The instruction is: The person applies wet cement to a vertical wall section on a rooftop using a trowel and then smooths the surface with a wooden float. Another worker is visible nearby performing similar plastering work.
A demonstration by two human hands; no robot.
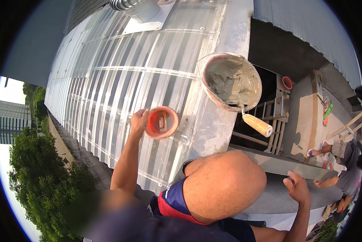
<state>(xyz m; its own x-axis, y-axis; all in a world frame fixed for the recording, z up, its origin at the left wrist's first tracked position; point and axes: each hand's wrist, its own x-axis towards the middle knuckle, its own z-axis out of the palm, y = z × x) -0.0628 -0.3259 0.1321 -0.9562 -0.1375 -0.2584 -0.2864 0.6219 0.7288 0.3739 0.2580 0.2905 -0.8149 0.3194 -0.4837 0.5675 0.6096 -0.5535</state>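
My left hand [139, 121] is closed on the left rim of a small orange bucket [172, 131], which is on or just above the ribbed translucent roof sheet. Inside it lies a wooden-looking piece, perhaps a float, too small to name surely. Ahead and to the right, a larger bucket [207, 86] holds wet grey mortar [229, 80]. A trowel [257, 124] with a pale wooden handle rests in it, the handle sticking out over the near rim. My right hand [297, 187] is held out at the lower right, thumb and fingers apart and nothing in it, close to a grey ledge [286, 163].
Right of the mortar bucket the roof drops to an opening with a ladder [275, 129]. Below stand another orange bucket [286, 83] and another person [348, 161]. A metal roof vent [144, 10] rises at the top; trees [39, 173] lie beyond the left roof edge.
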